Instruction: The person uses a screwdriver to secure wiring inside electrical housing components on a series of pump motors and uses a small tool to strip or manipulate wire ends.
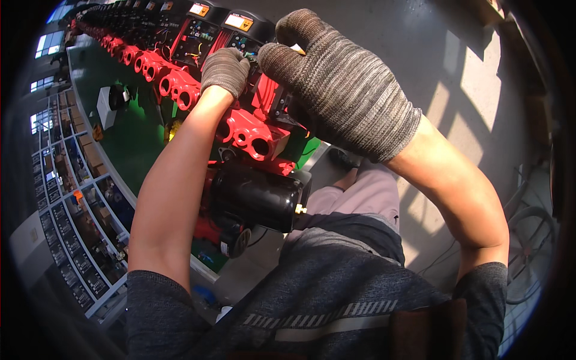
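Note:
Both my hands wear grey-brown striped knit gloves and work at the open wiring bay of the nearest red machine. My left hand is curled beside thin coloured wires, its fingertips pressed together; what they pinch cannot be made out. Over the machine's right side, my right hand has its fingers bent toward the thumb, a small gap showing between them. Its fingertips and anything in them are hidden behind the glove. A black cover with an orange-and-white label rises just beyond my hands.
Similar red machines stretch in a row to the far left along a green bench. A black cylinder with a brass fitting sits near my waist. A white box stands on the bench. Shelving with bins lies beyond it.

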`<move>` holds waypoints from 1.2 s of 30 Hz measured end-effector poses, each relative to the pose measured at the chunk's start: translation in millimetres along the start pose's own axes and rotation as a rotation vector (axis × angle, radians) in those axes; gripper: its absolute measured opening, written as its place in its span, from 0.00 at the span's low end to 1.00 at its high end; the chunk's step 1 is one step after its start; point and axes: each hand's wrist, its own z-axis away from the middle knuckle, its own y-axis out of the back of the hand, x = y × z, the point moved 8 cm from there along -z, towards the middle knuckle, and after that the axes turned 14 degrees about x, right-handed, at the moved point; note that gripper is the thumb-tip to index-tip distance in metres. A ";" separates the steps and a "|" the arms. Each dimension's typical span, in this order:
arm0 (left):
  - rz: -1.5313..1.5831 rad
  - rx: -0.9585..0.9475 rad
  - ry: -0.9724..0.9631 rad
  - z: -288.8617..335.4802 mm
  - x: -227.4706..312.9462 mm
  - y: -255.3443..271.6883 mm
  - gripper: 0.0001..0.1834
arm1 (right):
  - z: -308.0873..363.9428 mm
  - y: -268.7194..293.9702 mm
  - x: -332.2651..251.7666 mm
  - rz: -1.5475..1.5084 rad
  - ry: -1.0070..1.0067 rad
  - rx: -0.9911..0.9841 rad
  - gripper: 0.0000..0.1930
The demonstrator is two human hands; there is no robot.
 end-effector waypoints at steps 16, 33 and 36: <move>0.054 -0.080 0.115 3.8 10.2 14.2 0.14 | -6.9 -11.9 -1.5 0.022 -0.260 -0.512 0.20; 0.039 -0.165 0.136 -1.4 -5.4 -15.5 0.14 | -8.1 -6.1 -19.9 -0.054 0.034 -0.226 0.16; 0.093 -0.032 0.163 3.4 8.1 7.5 0.14 | 5.3 -21.2 -16.9 0.110 0.073 -0.423 0.14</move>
